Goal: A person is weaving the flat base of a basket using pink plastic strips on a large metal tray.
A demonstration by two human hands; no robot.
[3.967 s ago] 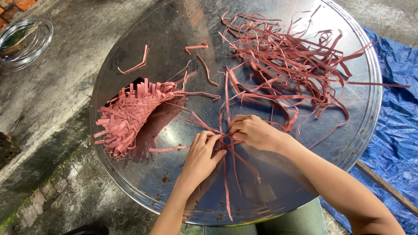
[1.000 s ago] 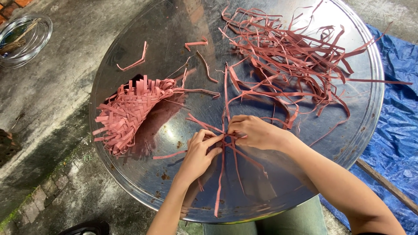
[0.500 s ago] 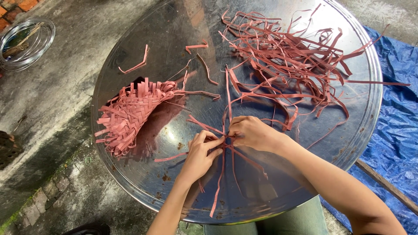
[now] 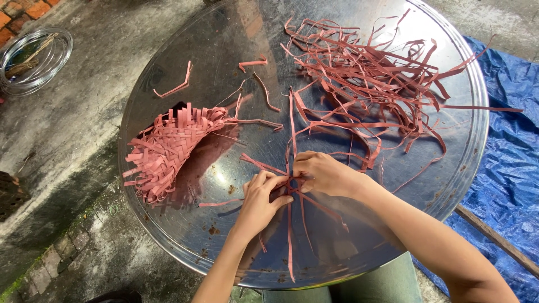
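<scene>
Both hands meet near the front-centre of the round metal tray (image 4: 168, 73): the left hand (image 4: 261, 199) and the right hand (image 4: 323, 174) each pinch closed on the crossing point of the pink strips (image 4: 289, 224), which radiate outward flat on the tray surface. A partly woven pink piece (image 4: 168, 148) lies to the left, well apart from the hands, and a loose pile of strips (image 4: 370, 73) lies at the far right. A blue tarpaulin (image 4: 505, 168) is on the ground to the right of the tray.
</scene>
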